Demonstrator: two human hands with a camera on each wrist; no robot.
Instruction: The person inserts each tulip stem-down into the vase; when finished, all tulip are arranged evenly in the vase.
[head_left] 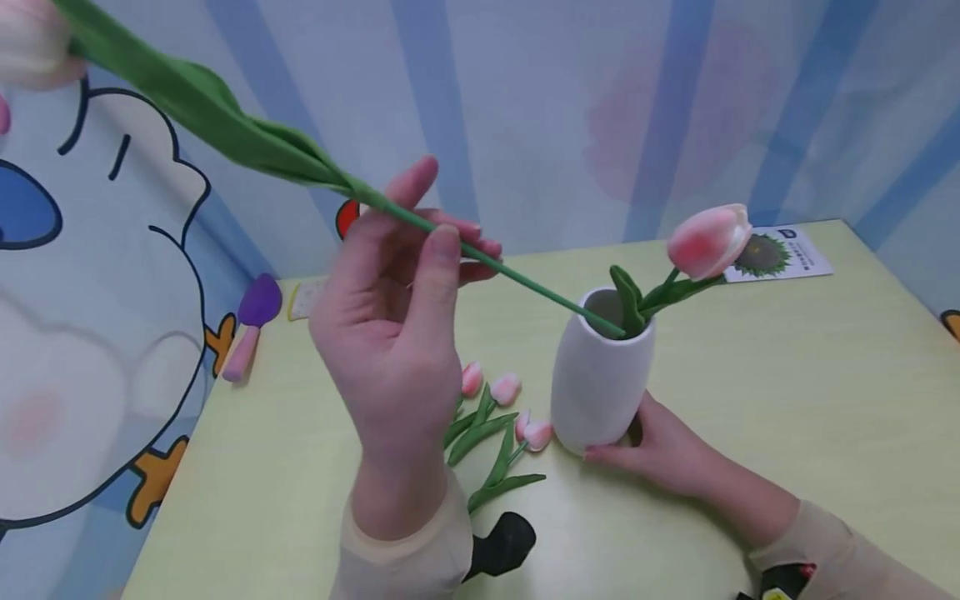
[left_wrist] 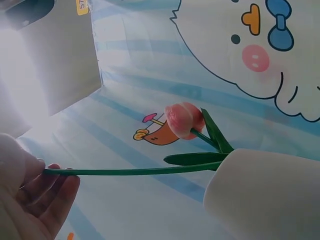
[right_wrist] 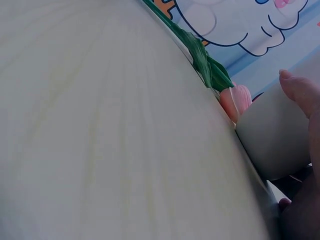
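My left hand (head_left: pixel 397 325) pinches the thin green stem of an artificial tulip (head_left: pixel 217 129) between thumb and fingers. Its pale pink bloom reaches past the upper left corner of the head view, and the lower stem end dips into the mouth of a white vase (head_left: pixel 596 387). Inside that vase stands another pink tulip (head_left: pixel 708 242) with green leaves, leaning right. Low on the vase, my right hand (head_left: pixel 667 446) grips its base from the right side, thumb in front. In the right wrist view, the thumb (right_wrist: pixel 300 92) lies along the vase wall.
Several pink tulips (head_left: pixel 506 390) lie on the pale yellow table (head_left: pixel 750 375), left of the vase. A purple scoop with a pink handle (head_left: pixel 258 304) is at the far left edge. At the back right lies a printed card (head_left: pixel 795 252). A cartoon-patterned backdrop (head_left: pixel 510 125) rises behind.
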